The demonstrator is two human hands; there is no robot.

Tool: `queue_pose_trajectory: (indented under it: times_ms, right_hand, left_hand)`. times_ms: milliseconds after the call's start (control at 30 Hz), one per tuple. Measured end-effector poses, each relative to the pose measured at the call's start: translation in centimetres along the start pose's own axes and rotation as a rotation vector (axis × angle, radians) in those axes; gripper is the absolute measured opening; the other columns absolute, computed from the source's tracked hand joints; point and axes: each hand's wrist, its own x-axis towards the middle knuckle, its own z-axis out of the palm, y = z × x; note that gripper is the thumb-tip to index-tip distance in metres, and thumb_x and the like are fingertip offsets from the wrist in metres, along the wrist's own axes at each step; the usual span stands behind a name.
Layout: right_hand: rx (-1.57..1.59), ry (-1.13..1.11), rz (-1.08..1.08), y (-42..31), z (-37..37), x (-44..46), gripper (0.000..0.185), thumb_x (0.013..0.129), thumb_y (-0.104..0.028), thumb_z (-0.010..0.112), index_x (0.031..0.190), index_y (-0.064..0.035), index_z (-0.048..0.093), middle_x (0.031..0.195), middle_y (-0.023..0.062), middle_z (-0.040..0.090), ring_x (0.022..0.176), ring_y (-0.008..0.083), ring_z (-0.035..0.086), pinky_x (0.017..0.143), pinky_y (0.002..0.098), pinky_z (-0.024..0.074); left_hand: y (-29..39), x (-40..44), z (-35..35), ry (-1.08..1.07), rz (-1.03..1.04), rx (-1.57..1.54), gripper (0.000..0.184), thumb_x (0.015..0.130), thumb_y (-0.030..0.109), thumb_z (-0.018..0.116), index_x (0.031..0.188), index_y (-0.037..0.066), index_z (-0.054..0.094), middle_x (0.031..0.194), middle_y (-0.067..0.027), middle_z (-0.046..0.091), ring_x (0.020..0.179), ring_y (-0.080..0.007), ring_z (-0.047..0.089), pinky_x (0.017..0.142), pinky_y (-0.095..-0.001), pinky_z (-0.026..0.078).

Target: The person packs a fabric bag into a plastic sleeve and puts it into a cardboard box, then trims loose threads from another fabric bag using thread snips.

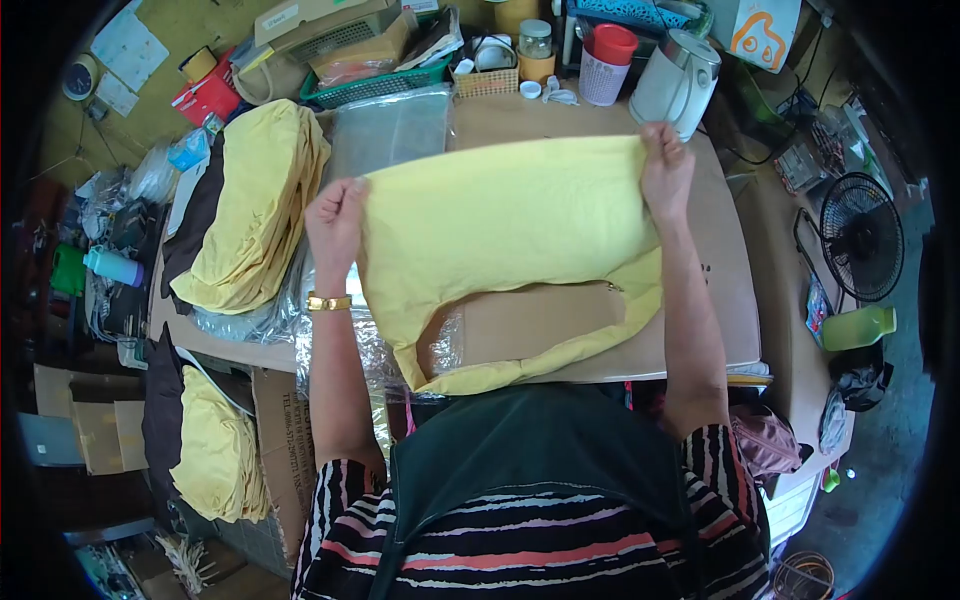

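Observation:
A yellow cloth bag (500,220) with a long strap loop is stretched out above the table in front of me. My left hand (335,222) pinches its upper left corner, and a gold-coloured watch is on that wrist. Gripping the upper right corner is my right hand (667,175). The strap (530,368) hangs in a curve toward my body, with bare tabletop showing through the loop. A small metal piece shows at the bag's edge near the strap's right end.
Folded yellow cloth (255,200) is piled on the table's left side, beside clear plastic sleeves (390,125). Another yellow pile (215,450) sits lower left, near a cardboard box (280,430). A kettle (675,80), a red-lidded container (607,70) and baskets line the back. At right stands a black fan (860,237).

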Motion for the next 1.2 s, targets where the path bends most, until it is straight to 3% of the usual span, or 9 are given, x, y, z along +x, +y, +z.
queue_pose_trajectory:
  times_ms: [133,267,300,400,433,500,833,1000,1200]
  right_hand:
    - [0.039,0.060,-0.118,-2.9,-1.9,3.5,0.015,0.095,-0.014,0.057,0.091,-0.0013,0.061,0.075,0.0005,0.055,0.067,0.0071,0.045,0.064,0.0246,0.0404]
    - [-0.189,0.066,-0.179,-2.6,-2.9,3.3,0.017,0.092,-0.017,0.061,0.093,0.0006,0.061,0.075,0.0096,0.063,0.067,0.0194,0.056,0.065,0.0336,0.0460]
    - [-0.202,-0.163,-0.142,-2.5,-3.8,2.1,0.017,0.091,-0.015,0.062,0.094,0.0012,0.062,0.080,0.0080,0.063,0.072,0.0161,0.057,0.067,0.0312,0.0460]
    - [-0.139,-0.970,0.087,-6.8,-6.1,-3.3,0.027,0.086,-0.025,0.068,0.098,-0.0007,0.064,0.098,0.0110,0.065,0.092,0.0183,0.062,0.086,0.0335,0.0477]
    - [-0.093,-1.013,-0.158,-5.3,-6.6,-6.2,0.034,0.082,-0.032,0.072,0.097,-0.0028,0.066,0.093,0.0107,0.066,0.086,0.0221,0.063,0.097,0.0409,0.0411]
    - [-0.289,-0.926,-0.535,-5.3,-6.9,-10.7,0.032,0.080,-0.033,0.074,0.096,-0.0054,0.067,0.080,0.0099,0.064,0.079,0.0257,0.063,0.101,0.0485,0.0353]
    - [-0.433,-0.584,-0.462,5.2,-12.6,-10.6,0.014,0.090,-0.010,0.057,0.078,-0.0071,0.063,0.061,0.0091,0.054,0.055,0.0271,0.052,0.088,0.0451,0.0402]
    - [-0.355,-0.611,-0.354,2.7,-11.8,-10.2,0.014,0.089,-0.008,0.057,0.077,-0.0044,0.061,0.060,0.0097,0.053,0.055,0.0294,0.051,0.087,0.0456,0.0401]
    - [-0.245,-0.652,-0.374,0.7,-9.5,-10.1,0.018,0.089,-0.013,0.062,0.074,-0.0039,0.060,0.058,0.0081,0.051,0.055,0.0290,0.050,0.083,0.0423,0.0427]
  left_hand:
    - [3.3,1.5,0.5,-0.032,0.090,-0.197,0.018,0.095,0.016,0.060,0.097,-0.002,0.066,0.080,0.0051,0.058,0.074,-0.0020,0.048,0.066,-0.0184,0.040]
    - [3.5,2.3,2.7,0.231,0.638,0.511,0.014,0.090,0.010,0.058,0.098,0.002,0.066,0.084,-0.0059,0.066,0.075,-0.0223,0.061,0.070,-0.0299,0.047]
    - [4.7,0.2,2.9,-0.019,0.471,0.417,0.017,0.088,0.013,0.060,0.102,0.005,0.065,0.085,-0.0089,0.067,0.078,-0.0325,0.062,0.078,-0.0372,0.047]
    - [6.7,-4.1,3.1,-0.772,0.321,0.427,0.029,0.085,0.030,0.067,0.105,0.009,0.063,0.088,-0.0061,0.068,0.086,-0.0280,0.064,0.091,-0.0406,0.041]
    - [7.8,-5.1,2.8,-0.975,0.287,0.531,0.033,0.083,0.034,0.070,0.103,0.009,0.064,0.090,-0.0066,0.068,0.089,-0.0268,0.064,0.098,-0.0405,0.039]
    - [7.2,-6.3,1.9,-1.027,0.342,0.582,0.038,0.079,0.041,0.072,0.101,0.010,0.065,0.089,-0.0054,0.068,0.088,-0.0255,0.064,0.101,-0.0416,0.036]
    - [-0.2,-6.9,-5.7,-0.739,0.298,0.810,0.018,0.085,0.028,0.067,0.079,0.010,0.066,0.072,-0.0038,0.064,0.077,-0.0228,0.060,0.099,-0.0431,0.033]
    - [3.3,-9.8,-3.2,-0.654,0.335,0.414,0.050,0.070,0.046,0.079,0.103,0.012,0.065,0.103,-0.0065,0.065,0.098,-0.0260,0.056,0.093,-0.0404,0.033]
    - [3.9,-12.3,2.7,-0.876,0.280,0.674,0.048,0.076,0.046,0.073,0.105,0.009,0.062,0.089,-0.0117,0.066,0.093,-0.0286,0.062,0.095,-0.0405,0.034]
